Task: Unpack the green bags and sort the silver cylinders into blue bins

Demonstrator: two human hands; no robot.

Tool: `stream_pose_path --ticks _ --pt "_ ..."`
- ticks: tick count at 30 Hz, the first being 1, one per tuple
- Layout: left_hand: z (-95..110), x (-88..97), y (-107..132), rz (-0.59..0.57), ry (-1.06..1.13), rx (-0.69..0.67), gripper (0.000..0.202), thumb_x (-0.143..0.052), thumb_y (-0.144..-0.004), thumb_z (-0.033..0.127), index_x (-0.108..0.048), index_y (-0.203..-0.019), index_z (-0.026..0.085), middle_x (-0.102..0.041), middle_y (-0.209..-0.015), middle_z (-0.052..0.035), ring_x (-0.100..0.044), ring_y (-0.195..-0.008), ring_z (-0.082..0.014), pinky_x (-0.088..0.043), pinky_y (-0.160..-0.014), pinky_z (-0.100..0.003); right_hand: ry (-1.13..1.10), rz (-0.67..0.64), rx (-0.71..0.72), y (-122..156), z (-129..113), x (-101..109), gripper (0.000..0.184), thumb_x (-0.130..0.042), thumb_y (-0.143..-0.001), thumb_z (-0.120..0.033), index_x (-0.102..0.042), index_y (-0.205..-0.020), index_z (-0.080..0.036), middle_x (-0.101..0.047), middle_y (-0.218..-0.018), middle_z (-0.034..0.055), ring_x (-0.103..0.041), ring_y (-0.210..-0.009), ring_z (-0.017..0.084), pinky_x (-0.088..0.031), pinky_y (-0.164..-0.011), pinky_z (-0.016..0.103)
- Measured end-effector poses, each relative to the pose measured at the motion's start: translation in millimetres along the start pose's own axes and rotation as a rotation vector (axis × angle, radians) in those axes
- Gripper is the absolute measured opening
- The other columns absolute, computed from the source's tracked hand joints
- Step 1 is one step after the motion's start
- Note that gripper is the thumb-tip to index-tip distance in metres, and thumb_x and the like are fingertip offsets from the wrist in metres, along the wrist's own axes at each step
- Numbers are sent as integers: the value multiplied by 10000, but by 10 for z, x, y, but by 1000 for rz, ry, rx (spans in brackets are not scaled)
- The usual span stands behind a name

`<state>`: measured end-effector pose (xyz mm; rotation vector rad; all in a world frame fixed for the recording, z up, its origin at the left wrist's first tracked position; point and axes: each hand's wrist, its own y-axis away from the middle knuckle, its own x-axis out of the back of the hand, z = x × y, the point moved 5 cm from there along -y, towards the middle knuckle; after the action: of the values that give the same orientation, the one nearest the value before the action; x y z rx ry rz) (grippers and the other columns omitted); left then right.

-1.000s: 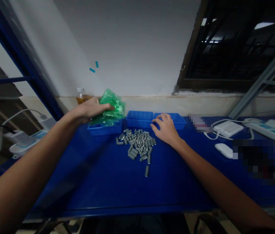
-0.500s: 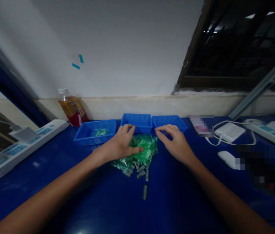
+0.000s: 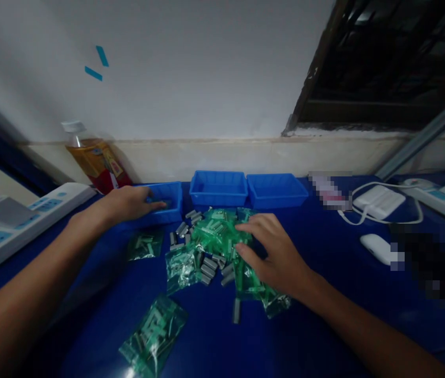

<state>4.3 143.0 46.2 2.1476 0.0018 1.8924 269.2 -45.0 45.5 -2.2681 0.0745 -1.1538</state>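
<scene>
My left hand (image 3: 130,202) reaches over the left blue tray (image 3: 172,214). Its thumb and fingers look apart, and part of a clear green packet shows dimly inside the tray beside the thumb. My right hand (image 3: 273,249) hovers at the right side of a pile of green plastic packets (image 3: 212,231), fingers spread and curved, its fingertips near or touching the packets. Short grey metal cylinders (image 3: 208,268) lie loose among and around the packets. One cylinder (image 3: 236,311) rests apart in front. A separate packet (image 3: 154,333) with pale pieces inside lies nearer to me.
Two more blue trays, a middle one (image 3: 218,198) and a right one (image 3: 277,195), stand along the wall. A drink bottle (image 3: 98,163) leans behind the left tray. Power strips (image 3: 29,226) lie left and right. A white charger (image 3: 380,202) with its cable and a white mouse (image 3: 378,248) sit on the right.
My left hand has moved left from the pile to the left tray. My right hand has come down and closer to the pile. The packets and cylinders are now spread wider; the view has shifted.
</scene>
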Motion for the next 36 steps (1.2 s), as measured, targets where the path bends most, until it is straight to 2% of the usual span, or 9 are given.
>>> stream_pose_path --ticks 3,8,13,15,18,21,27,31,36 --pt "-3 -27 -82 -3 4 -1 639 -580 -690 659 -627 -1103 174 -676 -1047 -117 -623 -942 -283 -463 -787 -331 -24 -30 52 38 -135 -39 231 -533 -864 -346 -584 -1063 -241 -607 -952 61 -515 -955 229 -431 -835 424" --pt "14 -63 -135 -62 110 -37 490 -609 -704 549 -676 -1011 174 -702 -959 -87 -638 -870 -250 -478 -720 -295 -22 -23 75 36 -121 -55 206 -533 -864 -299 -588 -1036 -201 -606 -901 60 -516 -910 215 -434 -811 414" --pt "7 82 -45 46 122 -41 361 -556 -791 408 -666 -986 125 -690 -902 -87 -628 -819 -222 -461 -695 -271 -31 24 54 16 -62 -6 172 -534 -864 -266 -601 -1000 -185 -596 -860 56 -517 -885 205 -442 -787 386" --pt "75 264 110 192 123 -56 319 -527 -817 369 -661 -971 123 -673 -842 -83 -619 -773 -219 -450 -682 -288 -33 39 62 15 -69 13 163 -534 -864 -257 -606 -989 -179 -597 -849 54 -519 -874 201 -441 -790 381" --pt "376 572 523 609 183 -221 229 -526 -824 302 -645 -958 161 -643 -806 -42 -592 -696 -172 -443 -672 -280 -31 53 66 14 -72 35 155 -535 -864 -258 -613 -976 -184 -601 -845 52 -524 -865 199 -443 -783 373" --pt "804 565 898 839 116 -379 188 -493 -848 267 -628 -941 175 -627 -882 -55 -580 -770 -181 -445 -684 -289 -23 71 64 1 -43 54 151 -535 -864 -258 -620 -966 -188 -606 -845 54 -527 -870 200 -443 -785 367" --pt "1310 122 905 672 -99 -630 170 -491 -872 253 -636 -868 164 -607 -813 -72 -544 -812 -229 -465 -674 -329 7 149 21 -49 111 124 141 -535 -855 -260 -640 -909 -184 -613 -809 48 -538 -838 197 -431 -767 356" --pt "1188 174 839 601 81 -719 316 -441 -912 397 -624 -1054 181 -601 -1001 -77 -549 -932 -221 -469 -838 -360 39 219 -6 -61 199 220 141 -527 -853 -257 -642 -892 -184 -606 -771 38 -539 -801 193 -427 -751 347" --pt "882 198 784 717 63 -426 460 -381 -916 446 -517 -1227 135 -566 -1123 -142 -536 -1022 -291 -451 -865 -433 184 290 26 -168 345 277 196 -504 -867 -290 -632 -948 -165 -621 -837 70 -540 -846 221 -434 -791 372"
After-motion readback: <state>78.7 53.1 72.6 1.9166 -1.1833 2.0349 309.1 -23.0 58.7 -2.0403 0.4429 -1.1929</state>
